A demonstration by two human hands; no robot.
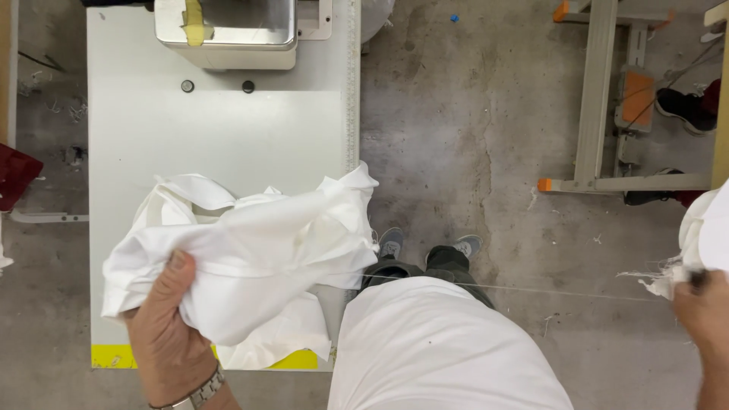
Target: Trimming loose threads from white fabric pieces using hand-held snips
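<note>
My left hand (163,323) grips a bunched white cloth (250,250) that lies over the near part of a white work table (220,129). A thin thread (531,291) runs from the cloth across my body to the right. My right hand (702,315) is at the right edge of the view, pinching a small dark tool (695,278) next to a frayed white fabric scrap (661,277). More white fabric (710,228) hangs above that hand. A metal watch is on my left wrist.
A sewing machine (228,26) stands at the table's far end. Yellow tape (292,361) marks the table's near edge. Concrete floor (471,114) lies to the right, with a metal table frame and orange pedal (634,99). Another person's shoes (683,106) show at far right.
</note>
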